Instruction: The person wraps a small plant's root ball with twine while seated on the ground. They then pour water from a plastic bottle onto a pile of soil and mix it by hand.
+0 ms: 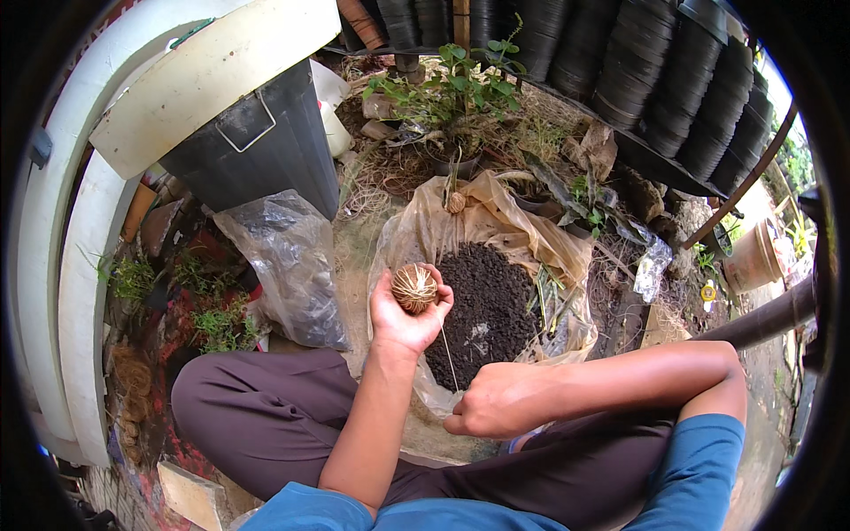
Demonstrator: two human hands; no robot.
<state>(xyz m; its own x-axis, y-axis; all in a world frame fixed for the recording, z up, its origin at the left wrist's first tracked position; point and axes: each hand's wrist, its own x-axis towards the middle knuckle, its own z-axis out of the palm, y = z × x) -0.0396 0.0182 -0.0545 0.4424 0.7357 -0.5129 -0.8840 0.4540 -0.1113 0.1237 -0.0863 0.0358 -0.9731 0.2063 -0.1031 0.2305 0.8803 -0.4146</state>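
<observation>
My left hand (408, 322) holds a brown ball wrapped with pale string (414, 289), its fingers curled around it. A taut length of string (450, 358) runs from beside the ball down to my right hand (498, 400), which is closed on it near my lap. Beyond and between my hands, dark crumbly soil (488, 305) lies on a spread, crumpled plastic sheet (558, 242). Another string-wrapped ball (454, 202), with a plant rising from it, sits on the sheet's far part. Cut green leaf strips (554, 302) lie at the soil's right side.
A filled clear plastic bag (289, 265) stands at the left, before a dark bin (259, 146) under a pale board (219, 73). Potted plants (458, 162) stand beyond the sheet, below stacked black pots (637, 66). A dark pipe (764, 318) and a bucket (754, 259) are at right.
</observation>
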